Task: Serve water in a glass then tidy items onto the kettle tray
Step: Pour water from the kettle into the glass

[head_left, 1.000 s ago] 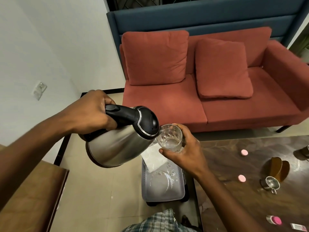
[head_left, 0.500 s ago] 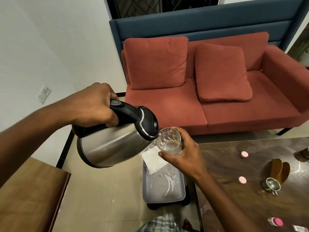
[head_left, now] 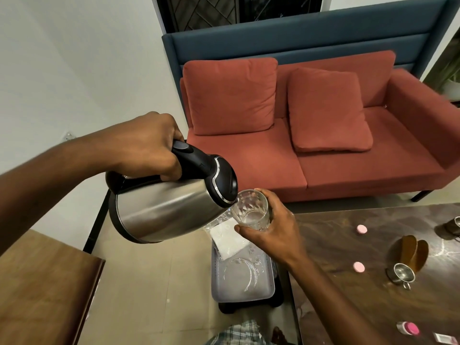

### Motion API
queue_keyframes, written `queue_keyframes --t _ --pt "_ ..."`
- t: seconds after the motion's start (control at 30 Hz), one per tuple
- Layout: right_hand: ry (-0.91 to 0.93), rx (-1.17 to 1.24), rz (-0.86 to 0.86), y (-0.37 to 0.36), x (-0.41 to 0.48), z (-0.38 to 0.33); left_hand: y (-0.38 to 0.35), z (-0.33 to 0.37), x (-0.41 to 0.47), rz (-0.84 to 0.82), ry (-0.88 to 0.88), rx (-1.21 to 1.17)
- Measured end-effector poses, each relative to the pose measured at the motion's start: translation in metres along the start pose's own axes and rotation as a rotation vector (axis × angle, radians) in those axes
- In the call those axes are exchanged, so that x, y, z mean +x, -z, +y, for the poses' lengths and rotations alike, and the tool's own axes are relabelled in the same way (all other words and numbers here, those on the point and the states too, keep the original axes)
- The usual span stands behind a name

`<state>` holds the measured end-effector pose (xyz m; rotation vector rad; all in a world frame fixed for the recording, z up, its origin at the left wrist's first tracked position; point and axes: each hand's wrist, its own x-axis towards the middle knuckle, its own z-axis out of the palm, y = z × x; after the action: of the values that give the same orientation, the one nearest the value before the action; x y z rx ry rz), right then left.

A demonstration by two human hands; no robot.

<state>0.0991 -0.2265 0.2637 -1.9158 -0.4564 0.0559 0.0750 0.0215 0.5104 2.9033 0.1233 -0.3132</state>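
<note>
A white wall fills the left of the room, with a brown wooden tabletop (head_left: 42,290) low in that corner and beige floor tiles beside it. The left hand (head_left: 146,145) is closed tight round the black handle of a stainless-steel electric kettle with a black lid (head_left: 161,212). The kettle is held in the air and tipped to the right, so its spout meets the rim of a clear patterned drinking glass (head_left: 251,210). The right hand (head_left: 276,232) holds that glass from the right side, fingers and thumb wrapped round it. A little water shows in its bottom.

Directly under the glass lies a grey rectangular plastic tray (head_left: 216,282) on a black stand, just beside the left edge of the dark marbled counter (head_left: 348,295). A white flat packet (head_left: 229,239) rests in the tray's far end. Behind stands a red two-seat sofa (head_left: 249,165) with two cushions and a blue backboard.

On the counter, well apart from the tray, lie two round pink caps (head_left: 361,229). Further right are a brown wooden holder (head_left: 413,252) and a small steel cup (head_left: 400,275) just in front of it. A pink-lidded little jar (head_left: 408,328) sits near the counter's front edge.
</note>
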Motion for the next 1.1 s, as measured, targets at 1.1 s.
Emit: queue_keyframes --t 1.1 --pt "0.007 0.021 0.046 0.006 0.005 -0.007 0.025 0.014 0.003 -0.019 -0.007 0.065"
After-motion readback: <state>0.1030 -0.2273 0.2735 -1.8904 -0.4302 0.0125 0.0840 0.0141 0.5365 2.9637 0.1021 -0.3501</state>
